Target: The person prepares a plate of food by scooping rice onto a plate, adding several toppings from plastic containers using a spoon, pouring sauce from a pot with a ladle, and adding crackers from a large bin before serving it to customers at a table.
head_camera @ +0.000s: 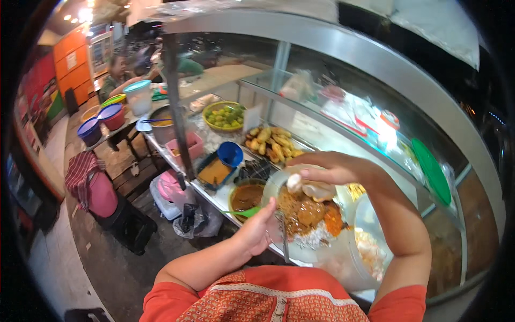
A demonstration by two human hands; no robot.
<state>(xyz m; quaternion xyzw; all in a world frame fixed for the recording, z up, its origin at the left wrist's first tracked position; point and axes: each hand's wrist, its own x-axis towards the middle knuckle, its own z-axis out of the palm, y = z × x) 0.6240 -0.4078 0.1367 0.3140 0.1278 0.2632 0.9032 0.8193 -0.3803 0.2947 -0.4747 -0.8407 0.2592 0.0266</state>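
Observation:
My left hand (257, 231) grips the near-left rim of a pale plate (299, 253) heaped with food. On the plate are white rice (316, 237), noodles (287, 201), a brown sauced piece (310, 213) and orange-red sambal (333, 219). A metal utensil handle (285, 241) sticks out over the plate's edge beside my left thumb. From above, my right hand (334, 167) holds pale crackers (319, 190) at the far side of the plate; its thumb rests against them and its other fingertips are partly hidden.
Just left is a bowl of brown sauce (247, 197) with a green spoon handle (241, 212). Behind lie fried snacks (271, 143), under a glass shelf (322, 110). A cracker container (364, 257) stands right. Metal post (177, 100) rises left; a person (116, 76) sits beyond.

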